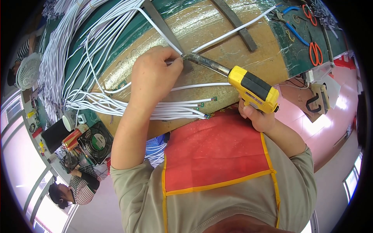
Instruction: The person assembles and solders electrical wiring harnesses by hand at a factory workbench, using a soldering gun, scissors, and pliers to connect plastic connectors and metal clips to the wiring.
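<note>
A: Far left first?
B: White round plastic fan grille [28, 71], then a big sheaf of thin white insulated cables [58, 58] fanned over the bench. Below it a black square cooling fan [96, 141] beside a red-and-yellow can [72, 139]. A co-worker in a checked sleeve [83, 186] sits at lower left, apart from the person's own hands.

A: Left hand?
B: Left hand [153, 77] lies on the board, thumb and fingertips closed narrow on a white wire end [176, 48], pinning it flat. I'd say that keeps the end steady right at the tool tip.

A: The joint?
B: At the pinch, where a second white wire [233, 29] comes in from the upper right and meets the metal barrel.

A: Right hand?
B: Right hand [258, 116] is wrapped tight round the grip of a yellow-and-black pistol-shaped soldering gun [252, 87], barrel aimed left at the pinch. More white leads with small green ends [194, 108] lie under the left wrist.

A: Surface, room?
B: Brown board under clear film [217, 50], green mat around it, red-handled scissors [315, 52] far right. Red apron, pink floor, bright windows at the edges.
</note>
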Action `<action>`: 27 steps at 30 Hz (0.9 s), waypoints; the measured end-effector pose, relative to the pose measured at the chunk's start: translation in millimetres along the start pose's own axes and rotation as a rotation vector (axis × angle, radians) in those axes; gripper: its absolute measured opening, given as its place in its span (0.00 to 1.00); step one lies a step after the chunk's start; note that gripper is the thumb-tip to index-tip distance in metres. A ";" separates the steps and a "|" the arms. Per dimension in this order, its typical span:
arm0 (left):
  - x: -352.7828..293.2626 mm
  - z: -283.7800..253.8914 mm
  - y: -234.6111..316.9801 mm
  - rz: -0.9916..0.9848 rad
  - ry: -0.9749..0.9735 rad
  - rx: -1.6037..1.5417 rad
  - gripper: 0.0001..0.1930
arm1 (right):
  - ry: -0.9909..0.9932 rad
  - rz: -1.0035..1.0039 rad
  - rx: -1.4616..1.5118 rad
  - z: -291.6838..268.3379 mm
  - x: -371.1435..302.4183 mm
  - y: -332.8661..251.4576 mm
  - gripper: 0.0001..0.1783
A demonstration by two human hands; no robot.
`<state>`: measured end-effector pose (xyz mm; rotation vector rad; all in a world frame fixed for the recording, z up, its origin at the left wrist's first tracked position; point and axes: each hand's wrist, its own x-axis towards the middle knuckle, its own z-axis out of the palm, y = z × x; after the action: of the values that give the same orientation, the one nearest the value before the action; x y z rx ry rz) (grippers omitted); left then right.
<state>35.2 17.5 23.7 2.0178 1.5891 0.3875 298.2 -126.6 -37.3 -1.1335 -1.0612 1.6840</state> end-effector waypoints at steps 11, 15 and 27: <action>-0.1 -0.3 -1.1 -0.007 0.000 0.000 0.09 | 0.006 -0.035 -0.009 1.2 0.3 1.4 0.23; 2.3 0.5 -0.1 -0.006 -0.013 0.017 0.10 | 0.002 0.011 0.125 -5.4 -1.1 1.2 0.18; 2.0 -0.3 1.5 -0.017 -0.012 0.012 0.09 | 0.000 -0.014 0.000 0.6 2.6 -0.5 0.22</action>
<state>36.8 19.2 24.5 2.0108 1.6037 0.3599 297.0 -124.1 -37.3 -1.1229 -1.0667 1.6734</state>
